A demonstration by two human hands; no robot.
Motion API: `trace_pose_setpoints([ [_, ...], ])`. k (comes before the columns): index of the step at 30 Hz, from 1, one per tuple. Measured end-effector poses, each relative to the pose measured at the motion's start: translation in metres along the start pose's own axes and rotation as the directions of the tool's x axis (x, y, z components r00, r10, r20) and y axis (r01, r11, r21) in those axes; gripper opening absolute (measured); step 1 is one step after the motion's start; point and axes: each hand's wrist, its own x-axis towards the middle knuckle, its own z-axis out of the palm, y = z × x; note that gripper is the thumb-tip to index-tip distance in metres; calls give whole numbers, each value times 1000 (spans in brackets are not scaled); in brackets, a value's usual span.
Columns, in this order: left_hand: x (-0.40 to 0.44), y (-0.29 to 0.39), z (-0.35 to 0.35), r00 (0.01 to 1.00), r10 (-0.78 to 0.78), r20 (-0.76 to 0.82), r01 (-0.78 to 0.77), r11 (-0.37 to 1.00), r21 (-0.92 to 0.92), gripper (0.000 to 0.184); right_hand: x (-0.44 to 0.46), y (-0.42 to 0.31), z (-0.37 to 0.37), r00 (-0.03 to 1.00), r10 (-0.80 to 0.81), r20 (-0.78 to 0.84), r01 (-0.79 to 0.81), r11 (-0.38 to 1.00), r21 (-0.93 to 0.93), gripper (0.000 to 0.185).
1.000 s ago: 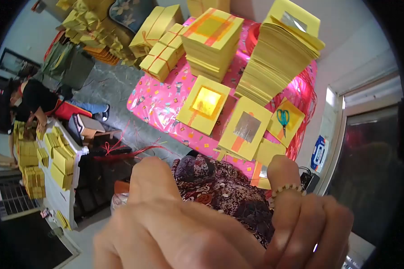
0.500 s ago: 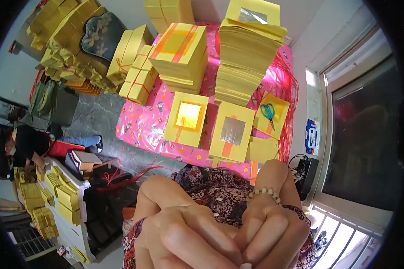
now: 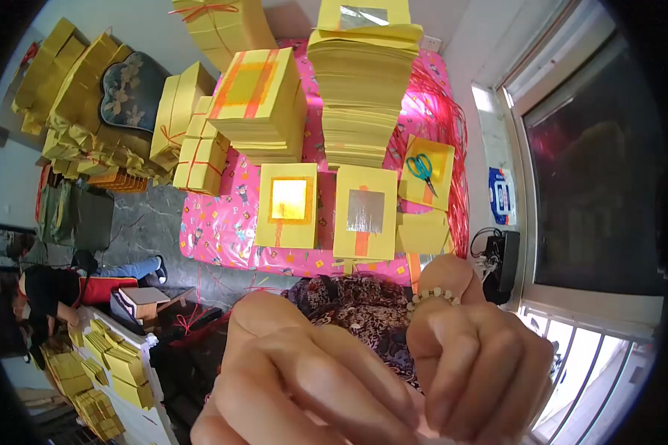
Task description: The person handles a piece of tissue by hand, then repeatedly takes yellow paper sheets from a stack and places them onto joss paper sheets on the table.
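Close to the camera, my left hand [image 3: 304, 371] and my right hand [image 3: 482, 363] are raised side by side, knuckles toward me. Both have their fingers curled inward, and whatever they may pinch is hidden behind them. A beaded bracelet [image 3: 434, 295] circles my right wrist. Beyond them, on the table, a yellow paper sheet with a gold square [image 3: 288, 200] lies left of a sheet with a silver square [image 3: 365, 211]. Teal-handled scissors [image 3: 421, 170] rest on another yellow sheet further right.
Tall yellow paper stacks [image 3: 360, 96] stand on the pink table cover [image 3: 223, 233]. Red strings [image 3: 453, 126] hang along its right edge. Tied bundles [image 3: 200, 167] sit at the left. A person [image 3: 52, 297] works at a white table [image 3: 152, 415]. A glass door [image 3: 586, 170] is right.
The view has shifted, so the table appears further left. My right hand has moved right and slightly up, its fingers now curled apart from my left hand's. A small white spot between them is gone from view.
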Motion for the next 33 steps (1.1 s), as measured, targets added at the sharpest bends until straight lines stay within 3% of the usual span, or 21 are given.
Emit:
trace_pose_setpoints([
  [2,0,-8,1,1000,3,20,-2,999,-35,6,9,1,-14,982,-51,184,43,998,48,10],
  [3,-1,-14,2,999,18,36,-16,998,-60,9,6,0,-11,981,-55,185,50,998,34,10],
  [5,-1,-24,0,998,23,52,-17,995,-98,11,-5,-2,0,997,-79,0,78,997,-21,10],
  [6,0,-30,-4,992,75,97,-60,987,-146,11,-5,5,-9,984,-150,96,144,987,67,10],
  [7,0,-34,-6,983,125,134,-98,976,-195,12,-6,6,-10,984,-152,90,147,988,53,10],
  [13,0,-41,-10,971,35,236,18,976,-217,7,-14,-2,-17,977,-194,90,199,979,-50,9],
  [17,-9,-52,-12,951,60,303,37,953,-302,6,-24,-9,-5,966,-243,-90,230,964,-131,8],
  [19,-20,-52,-2,980,141,137,-111,972,-207,10,-28,-15,-1,963,-184,-199,161,979,-126,10],
  [21,-23,-56,-1,985,87,150,-59,981,-184,12,-28,-17,-11,959,-240,-152,212,961,-177,11],
  [23,-26,-69,-8,951,117,287,16,906,-422,13,-27,-16,-21,879,-476,32,471,855,-216,14],
  [25,-32,-70,-1,952,80,296,47,917,-397,12,-29,-28,-32,875,-480,68,481,841,-249,15],
  [27,-39,-69,7,953,-70,295,182,910,-372,8,-25,-38,-47,767,-535,354,626,745,-230,15],
  [29,-45,-73,12,937,-174,303,278,896,-345,7,-34,-45,-45,716,-590,372,693,662,-284,15],
  [31,-50,-78,16,893,-345,289,420,868,-264,5,-54,-52,-31,692,-712,120,678,584,-446,22],
  [32,-52,-81,17,861,-427,277,489,843,-223,5,-60,-52,-27,627,-778,-37,611,521,-596,23],
  [33,-55,-86,18,823,-503,263,555,812,-181,6,-74,-57,-23,644,-736,-209,348,526,-776,19],
])
